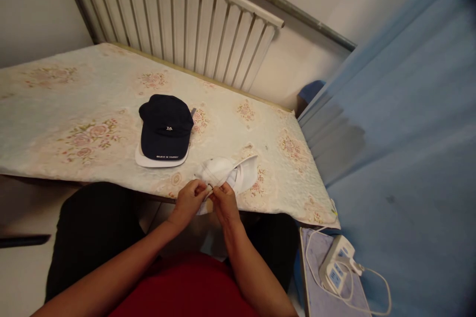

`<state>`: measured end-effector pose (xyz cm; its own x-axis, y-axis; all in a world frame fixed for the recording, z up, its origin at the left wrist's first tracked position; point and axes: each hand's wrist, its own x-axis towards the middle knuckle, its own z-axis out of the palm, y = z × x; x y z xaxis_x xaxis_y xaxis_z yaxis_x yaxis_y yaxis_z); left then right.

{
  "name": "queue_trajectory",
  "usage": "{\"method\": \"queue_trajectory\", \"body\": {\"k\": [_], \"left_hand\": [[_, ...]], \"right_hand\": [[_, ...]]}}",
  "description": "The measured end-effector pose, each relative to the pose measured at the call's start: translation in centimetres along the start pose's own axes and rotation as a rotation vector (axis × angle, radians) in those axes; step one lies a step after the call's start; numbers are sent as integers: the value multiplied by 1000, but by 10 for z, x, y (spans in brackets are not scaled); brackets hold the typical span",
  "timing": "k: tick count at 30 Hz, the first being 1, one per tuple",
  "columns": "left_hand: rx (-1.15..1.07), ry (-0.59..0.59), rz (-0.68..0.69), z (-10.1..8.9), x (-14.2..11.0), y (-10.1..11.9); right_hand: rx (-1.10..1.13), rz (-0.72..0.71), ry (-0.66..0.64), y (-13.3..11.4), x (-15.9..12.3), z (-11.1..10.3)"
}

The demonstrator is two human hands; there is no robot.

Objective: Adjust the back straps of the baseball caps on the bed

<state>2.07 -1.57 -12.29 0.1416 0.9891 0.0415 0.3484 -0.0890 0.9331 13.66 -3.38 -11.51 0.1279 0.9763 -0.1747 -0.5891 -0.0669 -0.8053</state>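
A white cap [219, 171] lies on its side at the table's near edge, its brim [247, 173] pointing right. My left hand [189, 200] pinches the strap at the back of this cap. From the other side, my right hand [225, 200] grips the same strap, close to a small dark buckle-like piece between my fingertips. Part of the strap is hidden by my fingers. Further left sits a dark navy cap [166, 126] with a small white emblem and lettering on its brim. Beneath it, the brim of another white cap [158, 162] sticks out.
A floral tablecloth [122, 79] covers the table. Behind it stands a white radiator [186, 20] against the wall. A blue curtain [390, 133] hangs on the right. At lower right, a power strip [336, 265] with white cables rests on a small stand.
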Motion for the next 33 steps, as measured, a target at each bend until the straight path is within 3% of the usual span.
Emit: {"method": "queue_trajectory", "body": {"k": [4, 10, 24, 30, 33], "left_hand": [[-9, -11, -5, -1, 0, 1], [-10, -21, -52, 2, 0, 4], [112, -2, 83, -2, -1, 7], [287, 232, 283, -7, -14, -7], [342, 253, 245, -2, -20, -17]], "right_hand": [[-42, -21, 4, 2, -1, -1], [-258, -7, 275, 15, 3, -14], [-390, 43, 222, 8, 6, -6], [-274, 71, 184, 0, 13, -1], [-230, 66, 174, -4, 13, 2]]}}
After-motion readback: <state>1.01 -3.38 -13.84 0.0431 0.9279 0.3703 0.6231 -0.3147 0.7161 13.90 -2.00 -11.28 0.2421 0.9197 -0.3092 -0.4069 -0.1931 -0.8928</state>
